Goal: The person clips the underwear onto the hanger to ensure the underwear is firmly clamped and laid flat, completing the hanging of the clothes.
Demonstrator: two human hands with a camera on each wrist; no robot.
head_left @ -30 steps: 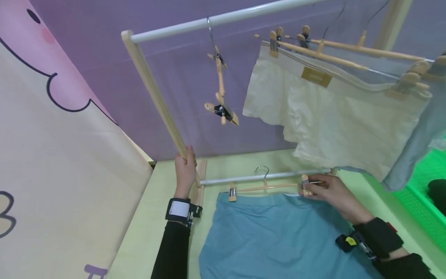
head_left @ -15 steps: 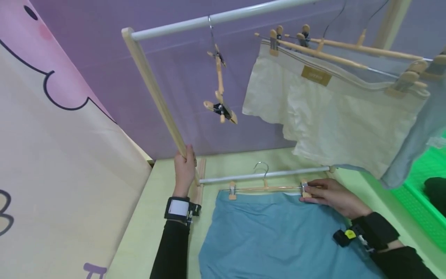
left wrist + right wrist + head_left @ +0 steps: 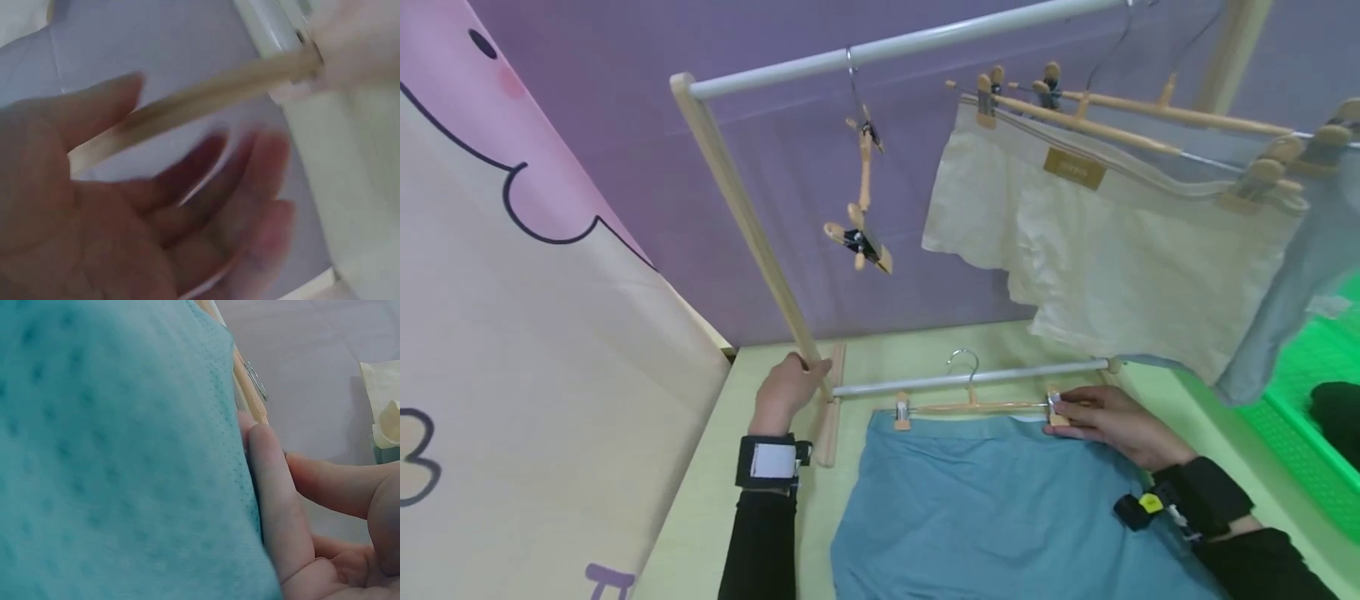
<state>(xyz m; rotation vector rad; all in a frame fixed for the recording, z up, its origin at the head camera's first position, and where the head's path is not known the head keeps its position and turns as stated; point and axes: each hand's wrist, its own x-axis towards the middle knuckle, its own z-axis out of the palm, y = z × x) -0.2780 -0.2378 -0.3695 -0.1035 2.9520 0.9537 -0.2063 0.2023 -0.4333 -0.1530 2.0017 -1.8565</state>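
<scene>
left of two hands (image 3: pixel 786 390) lower

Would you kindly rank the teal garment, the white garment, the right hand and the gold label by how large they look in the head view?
1. Teal garment and white garment: too alike to rank, and the frame cuts off the first
2. Right hand
3. Gold label

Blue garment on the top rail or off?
Off: the blue garment and its hanger sit below the top rail, the hook apart from it; the right hand pinches one clip.
</scene>
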